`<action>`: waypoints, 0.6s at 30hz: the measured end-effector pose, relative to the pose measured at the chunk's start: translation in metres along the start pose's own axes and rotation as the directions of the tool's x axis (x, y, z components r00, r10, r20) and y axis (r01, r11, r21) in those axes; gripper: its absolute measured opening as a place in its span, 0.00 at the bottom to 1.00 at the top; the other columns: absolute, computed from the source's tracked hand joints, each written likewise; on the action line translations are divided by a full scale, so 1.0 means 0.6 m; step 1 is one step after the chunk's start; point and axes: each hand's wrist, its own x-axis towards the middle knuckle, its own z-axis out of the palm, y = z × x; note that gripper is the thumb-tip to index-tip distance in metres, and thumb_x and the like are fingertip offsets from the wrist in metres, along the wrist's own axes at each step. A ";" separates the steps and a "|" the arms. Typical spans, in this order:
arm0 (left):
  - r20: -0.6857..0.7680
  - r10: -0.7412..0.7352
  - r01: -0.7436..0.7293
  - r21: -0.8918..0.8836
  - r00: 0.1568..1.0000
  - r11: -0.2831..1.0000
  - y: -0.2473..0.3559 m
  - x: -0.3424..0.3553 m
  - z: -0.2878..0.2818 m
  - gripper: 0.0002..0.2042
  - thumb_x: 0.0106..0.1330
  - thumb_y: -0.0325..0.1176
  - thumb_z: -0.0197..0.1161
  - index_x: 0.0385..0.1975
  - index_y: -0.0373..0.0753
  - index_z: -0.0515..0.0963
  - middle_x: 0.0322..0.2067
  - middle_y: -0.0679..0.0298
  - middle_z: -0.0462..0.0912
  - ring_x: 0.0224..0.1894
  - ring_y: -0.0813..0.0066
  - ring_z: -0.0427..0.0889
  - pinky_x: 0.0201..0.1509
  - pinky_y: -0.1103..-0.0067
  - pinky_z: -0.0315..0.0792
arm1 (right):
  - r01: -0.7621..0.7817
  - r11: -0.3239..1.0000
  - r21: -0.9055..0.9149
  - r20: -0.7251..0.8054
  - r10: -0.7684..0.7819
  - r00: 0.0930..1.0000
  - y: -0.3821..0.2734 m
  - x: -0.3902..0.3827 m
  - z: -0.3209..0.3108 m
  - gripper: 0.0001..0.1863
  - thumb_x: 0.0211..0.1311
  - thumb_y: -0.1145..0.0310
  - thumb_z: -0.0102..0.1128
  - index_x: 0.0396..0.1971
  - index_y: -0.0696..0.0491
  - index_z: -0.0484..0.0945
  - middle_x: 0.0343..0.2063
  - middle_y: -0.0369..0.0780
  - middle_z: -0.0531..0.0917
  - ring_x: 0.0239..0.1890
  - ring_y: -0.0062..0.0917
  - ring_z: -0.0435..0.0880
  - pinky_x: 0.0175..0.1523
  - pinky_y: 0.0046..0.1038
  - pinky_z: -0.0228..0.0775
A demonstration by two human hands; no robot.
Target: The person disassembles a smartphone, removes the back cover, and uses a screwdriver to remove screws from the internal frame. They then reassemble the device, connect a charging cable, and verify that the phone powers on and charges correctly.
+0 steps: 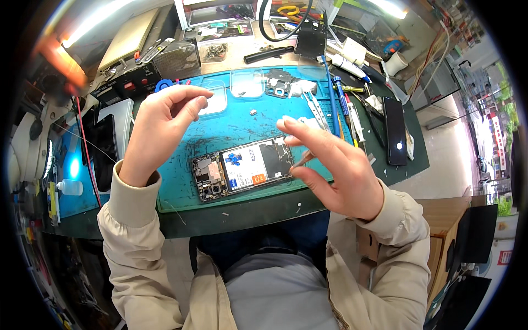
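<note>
An opened phone (245, 168) lies on the blue mat, its back off. Its white-labelled battery (247, 165), camera modules and circuit board show. My left hand (162, 124) hovers above and left of the phone, thumb and forefinger pinched together; anything between them is too small to make out. Over the phone's right end is my right hand (346, 176), its forefinger stretched out. A small brownish, dark-tipped piece (303, 159) appears between its thumb and bent finger; its kind is unclear. A tiny pale part (253, 112) sits on the mat beyond the phone.
Clear plastic trays (247, 82) and a dark grey phone cover part (279, 82) lie at the mat's far side. Tweezers (316, 110), screwdrivers and a syringe (356, 124) line the right. A dark phone (394, 132) rests farther right. A small bottle (70, 187) stands left.
</note>
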 end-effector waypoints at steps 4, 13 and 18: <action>0.012 -0.018 0.018 -0.005 1.000 1.000 -0.002 0.001 0.000 0.11 0.75 0.30 0.63 0.49 0.31 0.85 0.36 0.64 0.86 0.37 0.82 0.81 0.43 0.83 0.75 | -0.051 0.999 -0.013 0.065 0.051 0.997 -0.002 -0.004 -0.011 0.33 0.59 0.81 0.69 0.67 0.52 0.75 0.36 0.42 0.87 0.35 0.33 0.88 0.39 0.31 0.82; 0.007 -0.013 0.013 0.005 1.000 1.000 -0.001 0.000 0.003 0.10 0.75 0.30 0.63 0.49 0.31 0.85 0.36 0.65 0.86 0.37 0.83 0.81 0.42 0.83 0.75 | -0.058 0.995 -0.086 0.192 0.073 0.979 -0.009 -0.007 -0.029 0.33 0.62 0.86 0.65 0.69 0.57 0.72 0.52 0.46 0.87 0.42 0.33 0.92 0.46 0.30 0.85; 0.009 -0.017 0.017 -0.005 1.000 1.000 -0.006 0.001 0.001 0.10 0.75 0.29 0.63 0.49 0.32 0.85 0.35 0.65 0.86 0.36 0.83 0.80 0.42 0.84 0.74 | -0.090 0.995 -0.053 0.186 0.098 0.978 -0.015 0.001 -0.027 0.33 0.65 0.85 0.63 0.71 0.57 0.69 0.43 0.46 0.90 0.40 0.32 0.92 0.46 0.28 0.84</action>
